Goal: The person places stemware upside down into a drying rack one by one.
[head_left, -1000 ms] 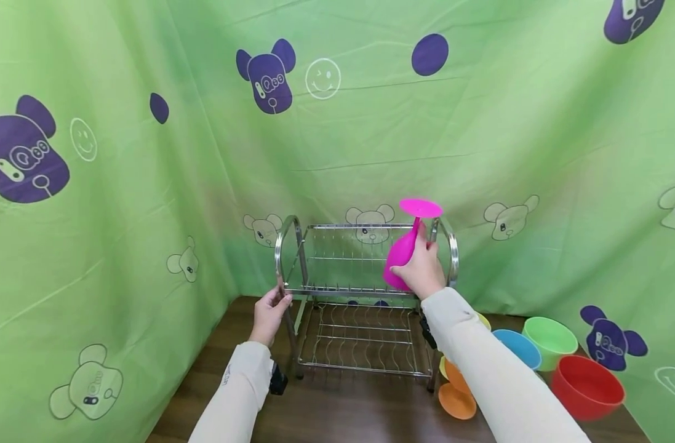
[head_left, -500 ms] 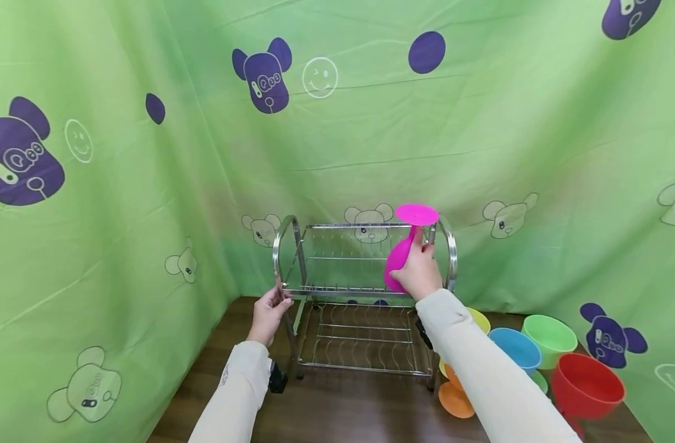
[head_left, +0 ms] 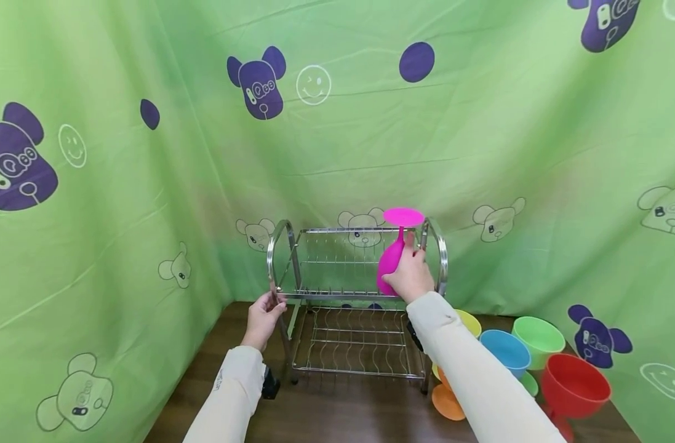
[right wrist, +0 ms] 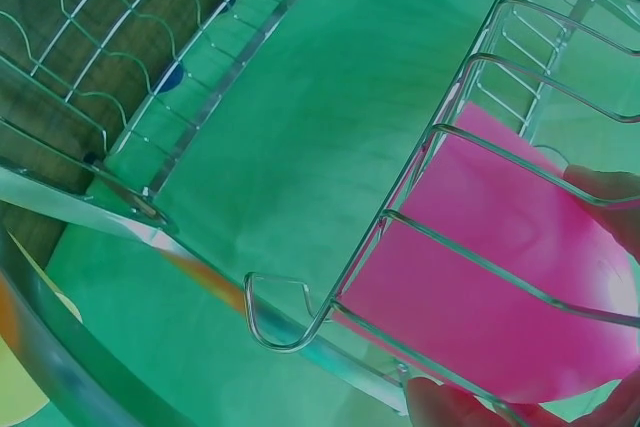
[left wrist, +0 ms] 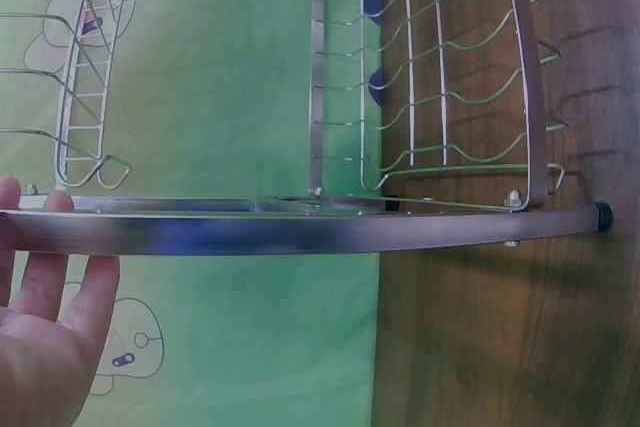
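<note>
Clasping stemmed magenta plastic goblet [head_left: 389,264] in right, nearer grip [head_left: 414,274] | pointing mouth down, axis slightly tilted, at upper-tier right end of silver metal rack [head_left: 337,296] | pinching left post [left wrist: 300,234] with left grip [head_left: 262,315]

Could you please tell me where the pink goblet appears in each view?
Head: the pink goblet is right of centre, base up, held in the right hand.
Left wrist: it is not visible.
Right wrist: the pink goblet is at the lower right.
Shared landmark: the metal rack, seen in all three.
</note>
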`<state>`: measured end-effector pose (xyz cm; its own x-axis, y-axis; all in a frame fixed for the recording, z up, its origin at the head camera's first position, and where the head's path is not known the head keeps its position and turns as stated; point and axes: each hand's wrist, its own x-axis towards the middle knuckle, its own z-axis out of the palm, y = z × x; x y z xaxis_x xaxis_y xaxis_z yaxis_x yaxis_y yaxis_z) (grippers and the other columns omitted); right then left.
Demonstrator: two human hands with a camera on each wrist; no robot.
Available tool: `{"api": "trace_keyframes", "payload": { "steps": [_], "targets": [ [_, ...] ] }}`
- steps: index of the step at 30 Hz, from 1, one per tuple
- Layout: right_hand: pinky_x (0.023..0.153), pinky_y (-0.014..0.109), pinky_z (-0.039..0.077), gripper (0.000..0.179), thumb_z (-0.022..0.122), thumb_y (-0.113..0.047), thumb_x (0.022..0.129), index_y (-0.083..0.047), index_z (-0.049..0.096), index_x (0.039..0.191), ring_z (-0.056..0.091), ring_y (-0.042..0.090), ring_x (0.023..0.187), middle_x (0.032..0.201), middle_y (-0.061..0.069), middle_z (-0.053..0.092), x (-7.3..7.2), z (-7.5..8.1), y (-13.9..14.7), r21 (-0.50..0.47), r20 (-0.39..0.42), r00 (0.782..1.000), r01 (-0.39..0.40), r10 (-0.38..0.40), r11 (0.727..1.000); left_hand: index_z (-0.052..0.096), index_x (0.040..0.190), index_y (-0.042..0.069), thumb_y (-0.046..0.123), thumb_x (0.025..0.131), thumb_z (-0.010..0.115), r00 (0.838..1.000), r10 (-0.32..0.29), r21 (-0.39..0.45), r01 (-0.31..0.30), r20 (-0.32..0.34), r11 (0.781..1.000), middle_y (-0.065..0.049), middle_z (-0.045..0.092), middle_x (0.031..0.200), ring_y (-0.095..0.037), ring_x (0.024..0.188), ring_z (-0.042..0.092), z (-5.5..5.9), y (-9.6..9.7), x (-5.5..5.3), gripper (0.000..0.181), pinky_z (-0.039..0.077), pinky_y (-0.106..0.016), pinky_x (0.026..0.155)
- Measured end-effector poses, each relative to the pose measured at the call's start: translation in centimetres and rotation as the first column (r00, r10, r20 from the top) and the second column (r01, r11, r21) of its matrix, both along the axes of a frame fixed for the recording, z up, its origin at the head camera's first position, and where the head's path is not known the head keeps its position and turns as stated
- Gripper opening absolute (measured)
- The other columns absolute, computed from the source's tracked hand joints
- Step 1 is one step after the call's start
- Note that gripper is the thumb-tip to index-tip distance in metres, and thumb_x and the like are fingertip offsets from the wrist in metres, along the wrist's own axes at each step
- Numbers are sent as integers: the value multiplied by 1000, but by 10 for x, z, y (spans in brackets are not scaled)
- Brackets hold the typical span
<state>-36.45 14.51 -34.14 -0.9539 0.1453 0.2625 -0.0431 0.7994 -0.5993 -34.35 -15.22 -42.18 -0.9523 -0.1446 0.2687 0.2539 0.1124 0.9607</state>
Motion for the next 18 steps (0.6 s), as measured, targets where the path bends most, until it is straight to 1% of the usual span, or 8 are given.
{"api": "trace_keyframes", "payload": {
  "steps": [2, 4, 6, 9, 11, 13, 16, 18],
  "targets": [
    [77, 61, 50, 109, 77, -17, 75, -6, -1, 151, 54, 57, 100, 129, 41, 35, 1, 0, -2, 2, 5, 1000, -2, 2, 1000, 55, 113, -18, -11, 88, 57, 1000, 6, -3, -6, -5, 1000, -29, 64, 104, -3, 79, 59, 0, -1, 1, 25, 50, -17, 74],
    [76, 61, 50, 108, 78, -18, 76, -6, 1, 151, 54, 57, 100, 129, 41, 36, 1, 1, -3, 4, 2, 1000, 2, -2, 1000, 55, 113, -19, -10, 89, 57, 1000, 13, -24, -13, -17, 1000, -30, 64, 104, -5, 81, 59, 0, -2, 3, 26, 49, -17, 74],
    [75, 61, 50, 105, 78, -17, 75, -9, 5, 151, 54, 57, 99, 128, 40, 36, 2, 0, -3, -2, -7, 1000, 15, -15, 1000, 54, 115, -19, -8, 89, 58, 1000, 18, -55, -19, -19, 998, -31, 63, 106, -11, 86, 61, -1, -4, 5, 28, 48, -18, 76],
    [75, 63, 49, 101, 78, -17, 75, -10, 10, 150, 53, 57, 99, 127, 38, 37, 4, -1, -3, -13, -31, 999, 39, -39, 999, 54, 119, -17, -5, 89, 58, 1000, 16, -131, -19, -17, 991, -30, 62, 110, -23, 96, 62, -2, -7, 8, 32, 47, -23, 82],
    [76, 63, 49, 98, 78, -22, 77, -11, 14, 150, 53, 56, 101, 126, 36, 37, 5, 0, -3, -27, -52, 997, 49, -50, 998, 52, 121, -16, -5, 89, 57, 1000, 8, -167, -12, -24, 986, -30, 62, 110, -32, 100, 61, -2, -11, 11, 34, 47, -30, 86],
    [76, 62, 49, 94, 76, -32, 80, -9, 17, 150, 53, 54, 102, 127, 35, 37, 7, 0, -3, -43, -76, 996, 45, -49, 998, 50, 124, -16, -5, 89, 56, 1000, 4, -199, -10, -30, 980, -31, 62, 109, -38, 100, 60, -3, -16, 15, 36, 47, -38, 89],
    [78, 61, 49, 89, 68, -47, 84, -5, 23, 148, 53, 50, 103, 129, 32, 37, 12, 2, -3, -79, -101, 994, 29, -37, 996, 46, 127, -15, -5, 89, 55, 1000, 3, -234, -9, -26, 972, -33, 60, 110, -43, 98, 60, -3, -23, 22, 40, 47, -45, 89],
    [79, 60, 49, 87, 64, -52, 86, -2, 27, 146, 53, 49, 105, 133, 32, 35, 17, 4, -2, -95, -115, 993, 9, -20, 995, 44, 128, -16, -4, 90, 56, 1000, -5, -255, -2, -26, 967, -34, 59, 112, -44, 99, 60, -2, -26, 27, 42, 47, -48, 90]
  ]
}}
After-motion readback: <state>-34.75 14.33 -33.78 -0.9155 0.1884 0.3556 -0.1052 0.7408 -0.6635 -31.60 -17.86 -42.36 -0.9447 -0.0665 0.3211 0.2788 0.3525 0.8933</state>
